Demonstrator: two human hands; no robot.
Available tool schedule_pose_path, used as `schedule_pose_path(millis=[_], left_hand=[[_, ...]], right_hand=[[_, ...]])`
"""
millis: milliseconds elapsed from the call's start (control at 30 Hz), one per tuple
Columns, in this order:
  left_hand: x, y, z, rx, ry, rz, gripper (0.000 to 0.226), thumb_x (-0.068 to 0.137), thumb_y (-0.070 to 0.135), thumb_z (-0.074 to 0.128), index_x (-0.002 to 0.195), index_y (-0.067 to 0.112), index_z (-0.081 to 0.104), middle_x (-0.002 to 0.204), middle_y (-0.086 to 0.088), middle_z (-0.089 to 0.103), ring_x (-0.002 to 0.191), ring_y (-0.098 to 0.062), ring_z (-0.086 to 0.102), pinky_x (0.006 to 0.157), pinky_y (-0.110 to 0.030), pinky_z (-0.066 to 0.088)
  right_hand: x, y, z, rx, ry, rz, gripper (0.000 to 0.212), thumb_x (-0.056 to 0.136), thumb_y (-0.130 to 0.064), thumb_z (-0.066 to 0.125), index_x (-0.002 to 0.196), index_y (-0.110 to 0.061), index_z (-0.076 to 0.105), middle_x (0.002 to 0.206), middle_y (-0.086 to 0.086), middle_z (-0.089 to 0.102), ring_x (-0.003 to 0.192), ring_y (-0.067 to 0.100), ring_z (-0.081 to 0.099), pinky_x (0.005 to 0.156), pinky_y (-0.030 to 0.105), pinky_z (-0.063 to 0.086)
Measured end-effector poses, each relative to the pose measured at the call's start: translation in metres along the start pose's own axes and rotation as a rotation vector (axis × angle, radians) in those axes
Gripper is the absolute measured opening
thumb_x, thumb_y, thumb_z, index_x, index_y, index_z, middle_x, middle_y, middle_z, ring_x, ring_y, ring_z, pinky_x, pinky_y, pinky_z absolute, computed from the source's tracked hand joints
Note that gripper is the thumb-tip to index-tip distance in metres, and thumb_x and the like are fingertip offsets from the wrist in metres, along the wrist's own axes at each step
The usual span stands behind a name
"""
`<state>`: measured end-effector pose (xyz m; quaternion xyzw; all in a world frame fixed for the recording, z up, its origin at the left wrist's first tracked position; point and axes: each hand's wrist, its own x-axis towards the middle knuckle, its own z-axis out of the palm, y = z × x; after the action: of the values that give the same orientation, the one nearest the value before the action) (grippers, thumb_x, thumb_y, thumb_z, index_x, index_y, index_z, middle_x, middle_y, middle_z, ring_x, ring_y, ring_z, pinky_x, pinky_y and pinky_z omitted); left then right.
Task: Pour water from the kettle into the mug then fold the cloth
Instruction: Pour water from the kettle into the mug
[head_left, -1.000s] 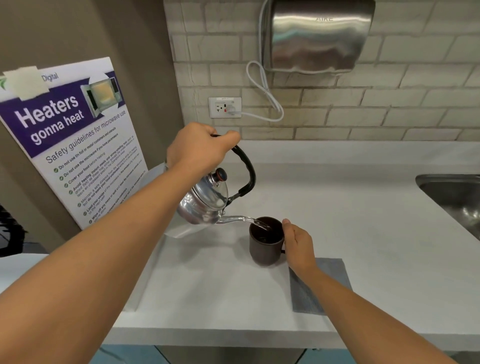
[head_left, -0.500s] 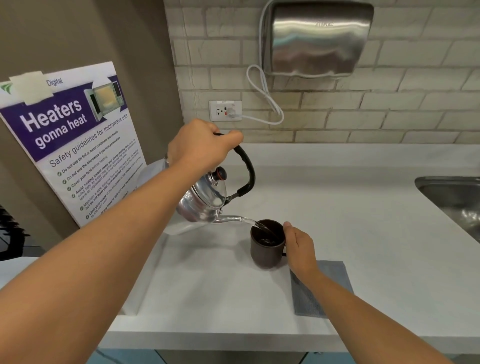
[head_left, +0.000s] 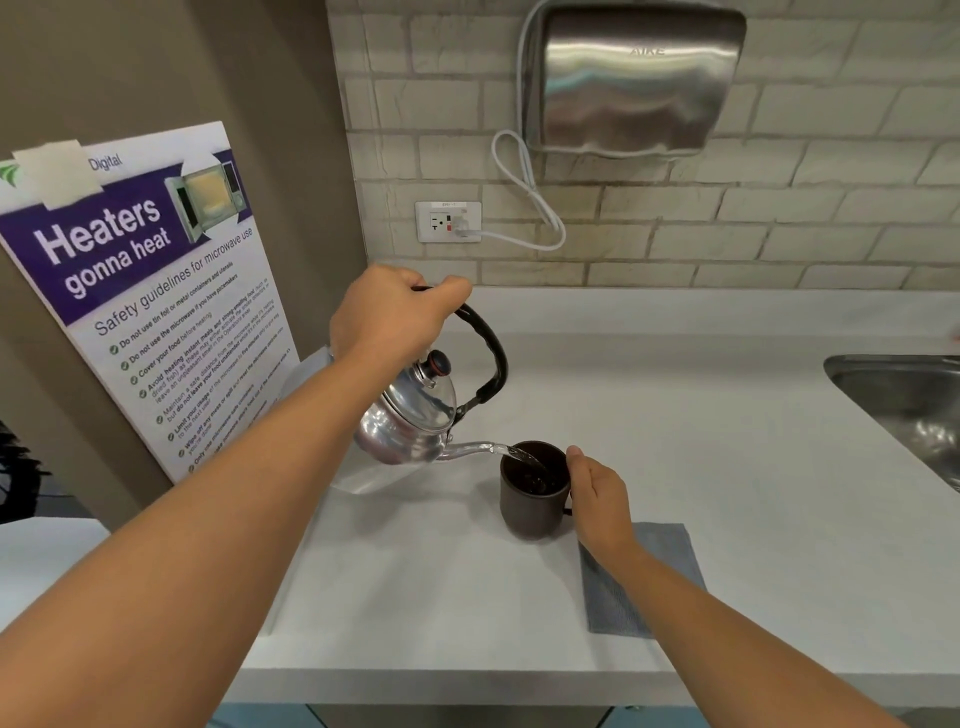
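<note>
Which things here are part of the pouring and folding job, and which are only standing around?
Part of the job: kettle, held tilted by the left hand; mug, steadied by the right hand; cloth.

Only standing around: poster, hand dryer, wall socket, sink.

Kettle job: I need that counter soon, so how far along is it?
Done: nothing finished. In hand: left hand tips the kettle, water streaming into the mug steadied by the right hand. Left: folding the cloth, lying flat.
</note>
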<state>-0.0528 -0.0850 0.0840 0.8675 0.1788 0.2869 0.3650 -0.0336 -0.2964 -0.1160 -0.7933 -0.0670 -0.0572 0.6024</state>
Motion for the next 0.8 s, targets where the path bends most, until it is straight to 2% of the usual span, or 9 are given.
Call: schedule_pose_path(millis=[100, 233, 400, 567, 733, 800], left_hand=[[-0.001, -0.007, 0.002, -0.051, -0.002, -0.030, 0.041, 0.060, 0.051, 0.056, 0.040, 0.021, 0.037, 0.033, 0.008, 0.028, 0.029, -0.010, 0.027, 0.048, -0.026, 0.025], [-0.002, -0.017, 0.006, -0.143, 0.020, -0.041, 0.041, 0.058, 0.049, 0.058, 0.047, 0.019, 0.032, 0.041, 0.008, 0.026, 0.041, -0.013, 0.026, 0.050, -0.028, 0.026], [-0.006, -0.028, 0.012, -0.305, 0.015, -0.056, 0.046, 0.061, 0.045, 0.060, 0.040, 0.019, 0.029, 0.039, 0.009, 0.019, 0.046, -0.017, 0.023, 0.052, -0.033, 0.026], [-0.003, -0.034, 0.014, -0.438, 0.012, -0.114, 0.047, 0.062, 0.041, 0.062, 0.038, 0.020, 0.027, 0.041, 0.009, 0.017, 0.047, -0.017, 0.018, 0.051, -0.035, 0.020], [-0.002, -0.043, 0.012, -0.534, 0.007, -0.165, 0.050, 0.065, 0.036, 0.061, 0.035, 0.023, 0.024, 0.042, 0.012, 0.015, 0.044, -0.010, 0.014, 0.042, -0.025, 0.014], [0.000, -0.047, 0.010, -0.614, 0.021, -0.206, 0.049, 0.068, 0.034, 0.062, 0.041, 0.025, 0.022, 0.047, 0.009, 0.017, 0.045, -0.010, 0.014, 0.040, -0.024, 0.013]], right_hand=[[-0.001, 0.000, 0.001, 0.010, -0.002, 0.006, 0.049, 0.100, -0.030, 0.039, 0.054, -0.016, 0.028, 0.050, -0.004, 0.033, 0.048, 0.007, 0.031, 0.050, 0.024, 0.030], [-0.002, 0.000, 0.000, 0.035, 0.002, 0.006, 0.050, 0.099, -0.030, 0.040, 0.052, -0.017, 0.029, 0.045, -0.012, 0.035, 0.044, 0.005, 0.034, 0.046, 0.018, 0.031], [0.000, -0.001, -0.001, 0.017, -0.009, 0.013, 0.053, 0.100, -0.029, 0.040, 0.049, -0.019, 0.030, 0.038, -0.013, 0.038, 0.042, 0.004, 0.035, 0.045, 0.015, 0.030], [0.001, -0.001, -0.003, 0.005, -0.040, 0.047, 0.051, 0.099, -0.032, 0.040, 0.051, -0.014, 0.035, 0.045, -0.009, 0.040, 0.047, 0.007, 0.038, 0.051, 0.023, 0.036], [0.002, -0.001, -0.005, -0.038, -0.080, 0.032, 0.051, 0.099, -0.037, 0.039, 0.058, -0.007, 0.043, 0.056, 0.005, 0.044, 0.055, 0.014, 0.042, 0.055, 0.026, 0.038], [0.003, -0.002, -0.007, -0.073, -0.114, 0.027, 0.056, 0.099, -0.040, 0.037, 0.061, 0.001, 0.045, 0.061, 0.008, 0.047, 0.059, 0.016, 0.044, 0.059, 0.031, 0.041]])
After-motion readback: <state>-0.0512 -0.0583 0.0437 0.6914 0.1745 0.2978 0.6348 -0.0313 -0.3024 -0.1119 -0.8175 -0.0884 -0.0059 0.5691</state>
